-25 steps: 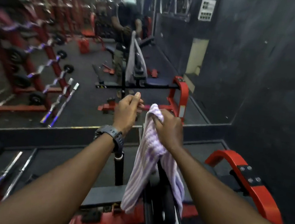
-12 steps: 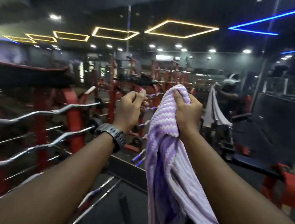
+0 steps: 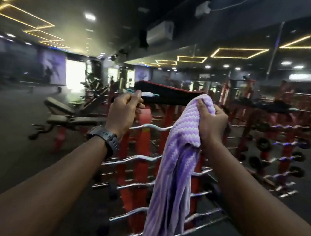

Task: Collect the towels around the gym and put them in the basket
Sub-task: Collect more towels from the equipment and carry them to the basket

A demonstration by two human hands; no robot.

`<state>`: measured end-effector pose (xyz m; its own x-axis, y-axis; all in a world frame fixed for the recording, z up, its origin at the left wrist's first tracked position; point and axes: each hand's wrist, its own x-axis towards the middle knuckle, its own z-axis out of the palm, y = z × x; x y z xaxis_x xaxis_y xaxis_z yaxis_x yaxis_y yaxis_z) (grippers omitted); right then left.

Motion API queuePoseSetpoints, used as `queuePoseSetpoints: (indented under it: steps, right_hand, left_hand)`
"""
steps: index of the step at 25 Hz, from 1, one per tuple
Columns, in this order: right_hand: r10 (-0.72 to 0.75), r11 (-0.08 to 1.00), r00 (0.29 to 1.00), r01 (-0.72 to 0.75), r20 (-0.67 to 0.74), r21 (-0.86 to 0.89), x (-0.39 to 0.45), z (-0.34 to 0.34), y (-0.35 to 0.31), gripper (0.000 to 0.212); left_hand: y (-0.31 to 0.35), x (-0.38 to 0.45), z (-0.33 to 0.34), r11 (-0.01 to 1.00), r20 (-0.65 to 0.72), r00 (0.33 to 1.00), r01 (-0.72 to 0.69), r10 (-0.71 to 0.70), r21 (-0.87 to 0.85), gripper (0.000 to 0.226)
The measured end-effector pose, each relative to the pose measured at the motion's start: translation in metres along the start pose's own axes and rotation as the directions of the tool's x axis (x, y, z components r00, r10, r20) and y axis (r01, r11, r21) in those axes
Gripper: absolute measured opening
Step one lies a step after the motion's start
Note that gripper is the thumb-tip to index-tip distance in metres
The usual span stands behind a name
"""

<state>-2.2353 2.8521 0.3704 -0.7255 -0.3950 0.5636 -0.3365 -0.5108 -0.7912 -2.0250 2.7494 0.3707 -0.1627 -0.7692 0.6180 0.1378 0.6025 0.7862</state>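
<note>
A purple and white striped towel hangs down in front of me, bunched at its top in my right hand, which grips it at chest height. My left hand is held up beside it, fingers curled in with thumb against forefinger and nothing visible in it; a black watch sits on that wrist. Something light with teal bits lies on the black top of the rack ahead; it is too blurred to identify. No basket is in view.
A red rack of chrome curl bars stands right in front of me. A second red rack with small barbells is to the right. An adjustable bench stands at the left, with dark open floor beyond it.
My view has swung left, from the mirror wall and red machine to the bar racks and the open gym hall. The towel has stayed in my right hand, lifted off the machine.
</note>
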Motion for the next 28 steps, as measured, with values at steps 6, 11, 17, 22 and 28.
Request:
queuePoseSetpoints:
  steps: [6, 11, 17, 22, 28]
  right_hand:
    - [0.052, 0.996, 0.972, -0.067, 0.230, 0.059, -0.090, 0.225, 0.014, 0.028]
    - [0.080, 0.968, 0.887, -0.179, 0.455, 0.177, -0.164, 0.393, 0.023, 0.034]
    - [0.055, 0.909, 0.726, -0.321, 0.685, 0.267, -0.246, 0.574, 0.026, 0.034]
    - [0.005, 0.883, 0.598, -0.379, 0.802, 0.276, -0.319, 0.694, 0.018, 0.033]
    - [-0.049, 0.867, 0.482, -0.415, 0.875, 0.277, -0.412, 0.834, 0.022, 0.033]
  left_hand:
    - [-0.011, 0.015, -0.228, 0.980, -0.260, 0.965, 0.064, -0.013, 0.187, 0.038]
    - [-0.013, 0.017, -0.380, 0.931, -0.464, 0.883, 0.107, 0.073, 0.349, 0.037]
    - [-0.014, 0.016, -0.519, 0.815, -0.675, 0.718, 0.284, 0.169, 0.506, 0.038]
    - [-0.012, -0.002, -0.626, 0.748, -0.773, 0.579, 0.385, 0.260, 0.541, 0.038]
    - [-0.045, 0.000, -0.762, 0.724, -0.834, 0.454, 0.455, 0.313, 0.519, 0.042]
